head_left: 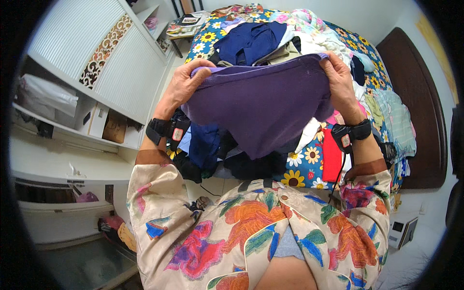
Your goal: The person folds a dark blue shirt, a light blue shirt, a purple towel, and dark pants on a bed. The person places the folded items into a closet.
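A pair of dark purple briefs [261, 104] hangs stretched out in front of me, its lighter purple waistband at the top and its body narrowing downward. Pinched between the thumb and fingers of my left hand [186, 83] is the left end of the waistband. My right hand [340, 79] grips the opposite end, slightly higher. Both hands are up over the bed, and the cloth hides part of the clothes behind it. Just beyond the waistband lies a navy garment [251, 42] on the pile.
Heaped clothes cover much of the bed's flowered sheet [293, 179]. A folded red cloth [332, 154] lies near its front edge, with pale green garments [394, 121] by the dark headboard [418, 106] at right. White cabinets [116, 58] with open shelves stand at left.
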Demonstrator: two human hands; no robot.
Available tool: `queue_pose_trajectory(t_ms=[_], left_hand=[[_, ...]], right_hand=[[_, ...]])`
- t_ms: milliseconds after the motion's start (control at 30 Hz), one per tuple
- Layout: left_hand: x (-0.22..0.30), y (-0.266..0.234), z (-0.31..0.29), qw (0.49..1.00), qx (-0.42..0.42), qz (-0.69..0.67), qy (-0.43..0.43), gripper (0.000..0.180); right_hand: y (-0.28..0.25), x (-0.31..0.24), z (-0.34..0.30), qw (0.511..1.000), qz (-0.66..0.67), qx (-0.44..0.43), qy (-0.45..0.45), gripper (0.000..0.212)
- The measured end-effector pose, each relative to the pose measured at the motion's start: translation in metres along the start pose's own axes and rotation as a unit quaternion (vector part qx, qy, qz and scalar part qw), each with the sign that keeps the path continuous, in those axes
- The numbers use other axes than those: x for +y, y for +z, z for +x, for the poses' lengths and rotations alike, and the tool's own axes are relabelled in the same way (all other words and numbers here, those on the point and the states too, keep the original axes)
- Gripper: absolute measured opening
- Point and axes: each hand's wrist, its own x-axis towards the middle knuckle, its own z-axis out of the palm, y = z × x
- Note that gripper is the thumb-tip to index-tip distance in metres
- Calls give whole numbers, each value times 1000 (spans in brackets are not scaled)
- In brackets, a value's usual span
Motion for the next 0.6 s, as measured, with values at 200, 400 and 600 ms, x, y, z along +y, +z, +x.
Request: queue_pose_trajectory(t_ms=[200,400,600], left_hand=[[18,4,-28,984,-27,174,9,71],[-9,20,-49,991,74,87,-68,32],[-40,47,-80,987,76,90,-110,26]], right_hand=[[-9,-20,17,984,118,-63,114,18],[-10,-40,16,961,181,-174,120,21],[-3,-56,16,973,58,-202,92,28]])
